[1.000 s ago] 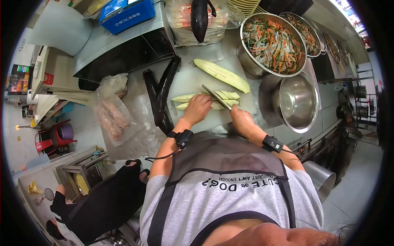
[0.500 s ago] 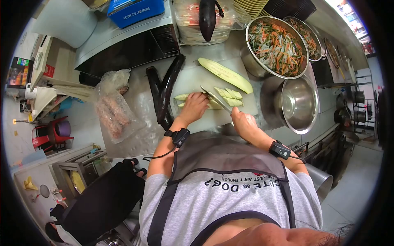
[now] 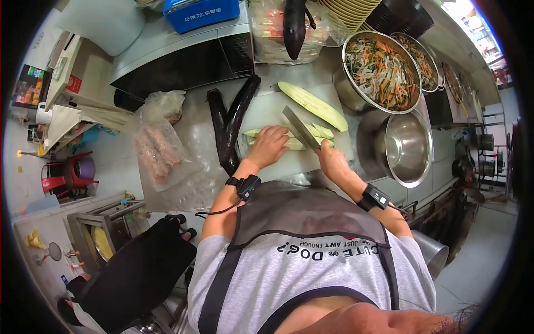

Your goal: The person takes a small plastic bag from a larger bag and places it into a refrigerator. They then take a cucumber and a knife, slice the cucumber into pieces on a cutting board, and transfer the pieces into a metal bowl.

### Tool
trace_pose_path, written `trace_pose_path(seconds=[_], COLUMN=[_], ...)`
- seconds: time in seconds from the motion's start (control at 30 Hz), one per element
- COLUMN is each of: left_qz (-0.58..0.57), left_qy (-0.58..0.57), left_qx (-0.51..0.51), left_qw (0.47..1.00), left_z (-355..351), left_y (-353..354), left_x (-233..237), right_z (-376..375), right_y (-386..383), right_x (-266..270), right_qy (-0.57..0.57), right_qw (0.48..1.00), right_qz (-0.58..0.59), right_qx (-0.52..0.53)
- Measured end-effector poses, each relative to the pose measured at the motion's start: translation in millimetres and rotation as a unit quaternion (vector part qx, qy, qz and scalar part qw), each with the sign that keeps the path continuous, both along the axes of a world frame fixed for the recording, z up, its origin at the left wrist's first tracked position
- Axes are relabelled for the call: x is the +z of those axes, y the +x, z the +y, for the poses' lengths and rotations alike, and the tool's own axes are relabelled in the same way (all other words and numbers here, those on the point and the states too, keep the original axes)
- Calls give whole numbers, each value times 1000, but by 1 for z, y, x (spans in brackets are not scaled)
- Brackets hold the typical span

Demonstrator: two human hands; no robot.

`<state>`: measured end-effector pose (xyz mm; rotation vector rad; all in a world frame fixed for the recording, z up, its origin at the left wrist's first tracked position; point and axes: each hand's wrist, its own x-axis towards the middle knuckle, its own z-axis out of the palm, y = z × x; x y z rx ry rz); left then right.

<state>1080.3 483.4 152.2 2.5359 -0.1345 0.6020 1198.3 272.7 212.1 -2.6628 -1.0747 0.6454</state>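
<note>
My right hand (image 3: 335, 161) is closed round the handle of a kitchen knife (image 3: 298, 127), whose broad blade slants up and left over the cutting board (image 3: 267, 108). Curled fingers of my left hand (image 3: 271, 146) grip a peeled eggplant piece (image 3: 251, 133) just left of the blade. Cut eggplant slices (image 3: 321, 131) lie to the right of the knife, partly behind it. Farther up the board rests a peeled eggplant half (image 3: 312, 104). Two dark unpeeled eggplants (image 3: 233, 122) lie along the board's left side. Whether the blade touches the eggplant is not clear.
Right of the board stand an empty steel bowl (image 3: 409, 148) and a steel pot of shredded vegetables (image 3: 384, 72). A bag of minced-looking meat (image 3: 158, 147) lies left. Behind are a microwave (image 3: 183, 64) and another eggplant (image 3: 293, 30). A person in black (image 3: 133, 267) is at lower left.
The knife has lifted and turned, so more of its blade face shows. My left hand stays on the eggplant. The whole view has shifted slightly.
</note>
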Motion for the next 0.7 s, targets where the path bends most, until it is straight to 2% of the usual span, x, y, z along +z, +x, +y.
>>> trace_pose_path(seconds=[0.17,0.47,0.6,0.7], left_qz=[-3,16,5,36], left_qy=[28,11,3,9], left_qx=[24,12,4,-3], left_qw=[999,1000,1000,999], left_z=[5,11,12,15], left_y=[-7,-8,-9,-10], left_x=[-8,-15,-18,-15], right_z=[6,13,17,22], right_y=[-14,-23,-24,-23], right_x=[48,44,-9,-21], right_qy=[-43,-55,-45,-22], right_qw=[998,996,997,999], right_qz=[29,29,29,2], right_qx=[47,65,53,28])
